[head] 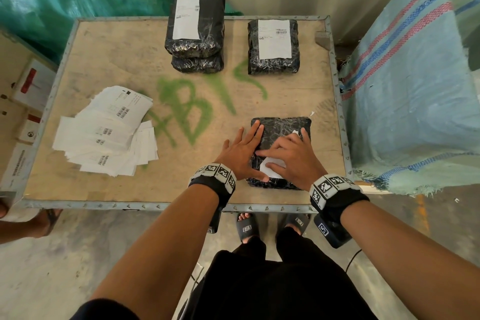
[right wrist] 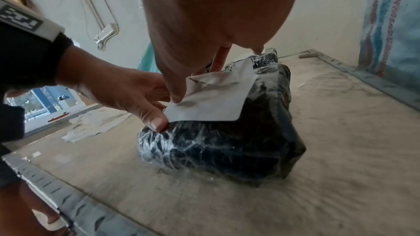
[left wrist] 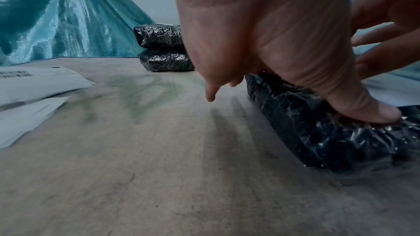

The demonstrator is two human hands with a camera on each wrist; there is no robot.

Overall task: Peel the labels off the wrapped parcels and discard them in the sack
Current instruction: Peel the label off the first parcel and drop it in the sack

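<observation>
My left hand [head: 240,153] lies flat, fingers straight, pressing the near black wrapped parcel [head: 283,127] at the table's [head: 109,60] front right. My right hand [head: 291,156] pinches its white label [right wrist: 211,100], partly lifted. The woven sack [head: 410,91] stands right of the table.

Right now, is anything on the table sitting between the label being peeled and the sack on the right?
Nothing visible does. The right hand is lifting the label off the near parcel, which the left hand steadies. The sack hangs just past the table's right rim, with only bare tabletop between. The sack's opening is not in view.
</observation>
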